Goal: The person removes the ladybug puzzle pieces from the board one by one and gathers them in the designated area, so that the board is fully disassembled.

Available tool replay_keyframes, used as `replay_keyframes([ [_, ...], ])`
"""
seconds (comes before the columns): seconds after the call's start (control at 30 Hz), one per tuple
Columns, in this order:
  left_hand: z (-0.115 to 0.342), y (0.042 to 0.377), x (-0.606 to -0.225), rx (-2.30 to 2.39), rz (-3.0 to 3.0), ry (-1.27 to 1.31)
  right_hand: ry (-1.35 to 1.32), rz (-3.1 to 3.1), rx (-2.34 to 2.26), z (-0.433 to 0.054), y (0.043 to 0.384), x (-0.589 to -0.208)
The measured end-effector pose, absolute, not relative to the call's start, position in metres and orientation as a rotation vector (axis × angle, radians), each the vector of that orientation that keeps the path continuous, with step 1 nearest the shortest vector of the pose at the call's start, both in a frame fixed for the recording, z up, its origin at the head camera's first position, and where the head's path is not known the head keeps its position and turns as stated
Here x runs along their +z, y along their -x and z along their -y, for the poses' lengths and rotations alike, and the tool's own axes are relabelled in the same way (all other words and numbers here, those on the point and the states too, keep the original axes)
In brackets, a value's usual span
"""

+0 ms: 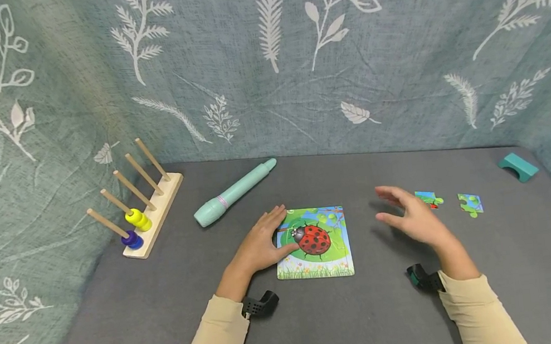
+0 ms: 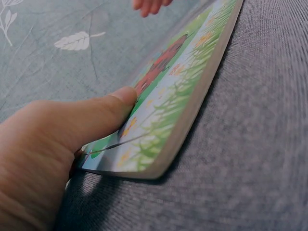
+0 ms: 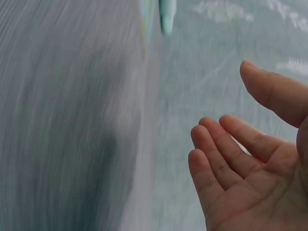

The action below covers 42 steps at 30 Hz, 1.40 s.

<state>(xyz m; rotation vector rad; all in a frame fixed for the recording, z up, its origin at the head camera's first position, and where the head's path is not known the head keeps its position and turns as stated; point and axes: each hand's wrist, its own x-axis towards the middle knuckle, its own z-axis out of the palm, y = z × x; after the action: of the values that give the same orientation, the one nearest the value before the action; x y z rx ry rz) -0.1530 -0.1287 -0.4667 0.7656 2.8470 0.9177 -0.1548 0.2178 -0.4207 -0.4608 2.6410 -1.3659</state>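
Observation:
A square ladybug jigsaw puzzle (image 1: 336,249) lies on the grey table in the head view. My left hand (image 1: 260,243) rests on its left side, fingers stretched along the far left corner. The left thumb (image 2: 103,113) lies straight on the picture in the left wrist view; the other fingers are hidden there. To the right of the puzzle, my right hand (image 1: 414,219) hovers above the table with relaxed, spread fingers and holds nothing. Its palm (image 3: 260,192) shows bare in the right wrist view. Just beyond it lie two loose puzzle pieces (image 1: 428,198) (image 1: 471,204).
A wooden peg stand (image 1: 161,217) with yellow and purple rings stands at the left. Behind the puzzle lies a mint-green tube-like thing (image 1: 237,191). A teal arch block (image 1: 519,167) sits at the far right. Patterned cloth (image 1: 299,108) hangs along the table's back edge.

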Motion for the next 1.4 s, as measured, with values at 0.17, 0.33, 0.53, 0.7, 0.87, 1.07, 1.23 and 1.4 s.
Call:
replay_keyframes([
  [0.17, 0.128, 0.154, -0.467, 0.933, -2.853, -0.759, 0.579, -2.633, -1.366, -0.182, 0.156, -0.421],
  [0.33, 0.127, 0.154, -0.468, 0.941, -2.854, -0.752, 0.687, -2.580, -1.373, -0.151, 0.160, -0.425],
  [0.53, 0.126, 0.155, -0.469, 0.955, -2.845, -0.755, 0.750, -2.511, -1.368, -0.124, 0.164, -0.422],
  [0.7, 0.125, 0.155, -0.470, 0.965, -2.842, -0.754, 0.751, -2.458, -1.359, -0.105, 0.167, -0.424],
  [0.87, 0.125, 0.153, -0.468, 0.979, -2.848, -0.764, 0.712, -2.435, -1.283, -0.090, 0.166, -0.431],
  [1.07, 0.124, 0.155, -0.466, 0.984, -2.867, -0.789, 0.674, -2.473, -1.223, -0.081, 0.162, -0.432],
  [1.23, 0.125, 0.154, -0.466, 0.975, -2.871, -0.783, 0.664, -2.501, -1.209, -0.077, 0.161, -0.433],
  [1.4, 0.127, 0.152, -0.466, 0.965, -2.871, -0.769, 0.586, -2.494, -1.301, -0.074, 0.160, -0.438],
])
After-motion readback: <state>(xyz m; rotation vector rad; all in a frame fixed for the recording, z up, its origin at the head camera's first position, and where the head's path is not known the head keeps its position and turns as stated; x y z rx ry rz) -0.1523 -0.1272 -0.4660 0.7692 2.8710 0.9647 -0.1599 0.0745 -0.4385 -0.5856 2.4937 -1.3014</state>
